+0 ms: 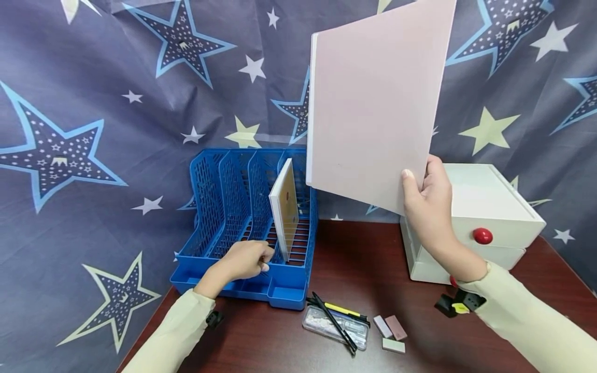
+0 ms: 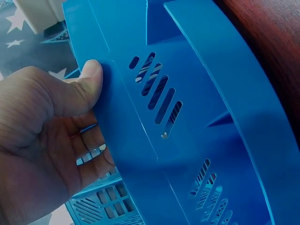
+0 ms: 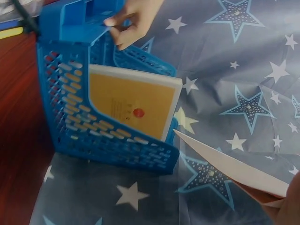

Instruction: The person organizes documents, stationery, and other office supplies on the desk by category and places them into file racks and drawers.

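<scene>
My left hand [image 1: 247, 259] grips the front edge of a blue file rack [image 1: 210, 264]; in the left wrist view the thumb of that hand [image 2: 51, 117] lies on the outer face of the blue rack [image 2: 126, 126], with fingers behind it. A yellow-covered book [image 1: 285, 210] stands upright in a right-hand compartment. My right hand [image 1: 431, 202] pinches a large pale pink book or folder [image 1: 373, 103] by its lower right corner, raised above and right of the rack. In the right wrist view the pink item [image 3: 234, 164] is edge-on, beyond the yellow book [image 3: 131, 103].
A white drawer box [image 1: 489, 207] with red knobs stands at the right. In front of the rack, pens [image 1: 333, 321] lie on a clear case [image 1: 317, 321], beside several small eraser-like blocks [image 1: 394, 345] on the brown table [image 1: 373, 269]. A star-patterned cloth [image 1: 154, 103] hangs behind.
</scene>
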`<state>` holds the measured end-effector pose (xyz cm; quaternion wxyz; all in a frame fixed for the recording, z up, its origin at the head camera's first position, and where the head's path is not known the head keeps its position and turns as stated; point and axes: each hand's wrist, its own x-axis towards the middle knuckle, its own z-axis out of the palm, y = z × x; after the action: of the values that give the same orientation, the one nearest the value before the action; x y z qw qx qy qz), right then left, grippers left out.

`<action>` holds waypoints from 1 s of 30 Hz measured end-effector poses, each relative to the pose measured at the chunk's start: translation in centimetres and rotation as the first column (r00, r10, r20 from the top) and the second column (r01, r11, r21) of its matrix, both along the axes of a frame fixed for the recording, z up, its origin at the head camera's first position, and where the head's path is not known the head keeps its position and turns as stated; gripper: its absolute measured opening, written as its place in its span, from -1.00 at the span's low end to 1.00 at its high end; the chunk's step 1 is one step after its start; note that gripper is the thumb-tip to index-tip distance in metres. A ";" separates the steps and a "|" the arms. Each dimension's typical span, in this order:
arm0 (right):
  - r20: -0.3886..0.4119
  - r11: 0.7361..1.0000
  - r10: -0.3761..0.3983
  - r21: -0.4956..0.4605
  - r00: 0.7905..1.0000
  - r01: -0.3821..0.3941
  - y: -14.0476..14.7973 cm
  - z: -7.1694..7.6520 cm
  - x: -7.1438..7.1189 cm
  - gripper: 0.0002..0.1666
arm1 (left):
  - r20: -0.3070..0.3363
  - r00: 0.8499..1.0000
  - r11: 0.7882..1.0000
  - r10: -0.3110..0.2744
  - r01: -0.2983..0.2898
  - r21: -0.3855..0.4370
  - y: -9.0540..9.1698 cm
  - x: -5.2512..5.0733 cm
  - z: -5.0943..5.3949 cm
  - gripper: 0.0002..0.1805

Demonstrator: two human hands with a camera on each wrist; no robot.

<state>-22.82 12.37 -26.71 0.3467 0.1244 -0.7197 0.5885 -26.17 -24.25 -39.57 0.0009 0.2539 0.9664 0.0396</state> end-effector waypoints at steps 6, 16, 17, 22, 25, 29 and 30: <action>-0.027 0.991 0.095 -0.096 0.995 -0.097 -2.1 0.4 -0.4 -0.68 | -0.006 1.000 1.000 -0.001 0.001 0.009 0.0 0.1 -0.2 -0.54; -0.003 0.971 0.175 -0.166 0.985 -0.173 -6.3 1.5 -0.6 -0.64 | -0.036 0.999 0.999 -0.030 0.031 0.027 0.0 0.4 -0.1 -0.50; 0.004 0.970 0.183 -0.162 0.983 -0.180 -6.7 1.6 -0.5 -0.63 | -0.039 0.999 0.999 -0.034 0.035 0.026 0.0 0.4 -0.1 -0.49; 0.040 0.967 0.219 -0.138 0.975 -0.212 -8.9 2.0 -0.3 -0.62 | -0.053 0.997 0.998 -0.050 0.051 0.029 -0.1 0.5 0.0 -0.50; 0.064 0.969 0.225 -0.122 0.972 -0.216 -10.3 2.0 0.0 -0.62 | -0.054 0.997 0.998 -0.047 0.049 0.030 -0.1 0.5 0.0 -0.51; 0.098 0.969 0.236 -0.105 0.967 -0.226 -11.9 1.9 0.4 -0.62 | -0.052 0.998 0.999 -0.039 0.040 0.034 -0.1 0.4 0.1 -0.50; 0.103 0.967 0.243 -0.101 0.964 -0.233 -12.2 1.8 0.4 -0.63 | -0.053 0.998 0.999 -0.038 0.040 0.036 -0.1 0.4 0.1 -0.49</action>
<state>-22.38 0.16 -24.91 0.2366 0.1608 -0.6916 0.6632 -25.73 -24.38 -39.47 -0.0283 0.2738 0.9600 0.0507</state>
